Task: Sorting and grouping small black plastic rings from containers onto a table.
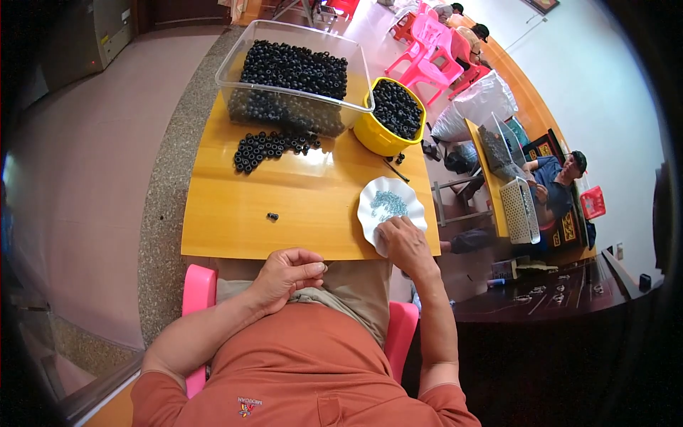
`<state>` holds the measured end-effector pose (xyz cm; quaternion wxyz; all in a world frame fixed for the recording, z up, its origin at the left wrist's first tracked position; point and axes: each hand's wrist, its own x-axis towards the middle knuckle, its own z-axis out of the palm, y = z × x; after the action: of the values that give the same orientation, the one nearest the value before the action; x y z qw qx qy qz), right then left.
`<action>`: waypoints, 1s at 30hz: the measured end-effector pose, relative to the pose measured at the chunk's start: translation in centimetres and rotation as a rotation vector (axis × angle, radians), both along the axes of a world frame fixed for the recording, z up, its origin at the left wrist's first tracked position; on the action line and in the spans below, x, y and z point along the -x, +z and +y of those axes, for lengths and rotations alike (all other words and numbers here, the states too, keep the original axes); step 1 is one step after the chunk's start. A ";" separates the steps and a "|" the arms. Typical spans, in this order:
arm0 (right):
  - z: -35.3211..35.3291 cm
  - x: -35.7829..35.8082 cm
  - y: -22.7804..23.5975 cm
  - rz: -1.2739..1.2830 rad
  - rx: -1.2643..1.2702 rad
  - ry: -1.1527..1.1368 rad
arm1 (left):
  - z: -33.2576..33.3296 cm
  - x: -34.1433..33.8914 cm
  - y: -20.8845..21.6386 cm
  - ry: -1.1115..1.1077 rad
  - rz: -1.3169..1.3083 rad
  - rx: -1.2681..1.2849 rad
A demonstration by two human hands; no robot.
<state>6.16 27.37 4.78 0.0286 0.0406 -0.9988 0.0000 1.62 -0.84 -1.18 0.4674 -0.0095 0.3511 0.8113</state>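
In front of my body my left hand (288,277) is closed, its thumb and forefinger pressed together. Whatever small thing sits at those fingertips is too tiny to name. My right hand (408,247) reaches over the near rim of a white wavy-edged dish (366,205), fingers drawn together and pointing down. What they pinch is hidden. Small clear bluish pieces (388,203) lie spread in the dish. A lone small black part (273,215) rests on the wooden table (228,228), beyond my left hand. Farther off, many black ring-shaped parts (257,151) form a loose heap.
At the table's far side stand a clear plastic bin (223,80) and a yellow tub (371,136), both full of black parts. A thin dark stick (396,171) lies near the tub. To the right, a co-worker (558,186) sits at another table; pink chairs (430,53) stand behind.
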 end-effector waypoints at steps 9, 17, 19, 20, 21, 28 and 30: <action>0.5 0.9 0.2 -0.084 -0.050 0.089 | 0.0 0.0 0.1 -0.001 0.000 0.019; -0.1 1.5 1.5 -0.104 0.056 0.063 | 0.0 -0.1 0.1 -0.001 0.001 0.039; 0.2 1.4 1.1 -0.078 0.083 0.070 | 0.0 -0.1 0.0 -0.004 0.007 0.030; 0.3 1.3 0.9 -0.051 0.110 0.075 | 0.0 -0.1 0.0 -0.005 0.007 0.031; 0.6 1.1 0.5 -0.051 0.111 0.074 | 0.0 -0.1 -0.1 -0.008 0.004 0.026; 0.9 0.7 0.5 0.090 0.292 0.008 | -0.1 -0.1 0.0 -0.008 0.003 0.032; 0.9 0.5 0.6 0.106 0.334 -0.003 | 0.0 -0.1 0.0 -0.005 0.002 0.031</action>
<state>5.61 28.27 5.42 0.0876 0.0337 -0.9821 0.1635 1.73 -0.86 -1.14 0.4689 -0.0149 0.3643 0.8045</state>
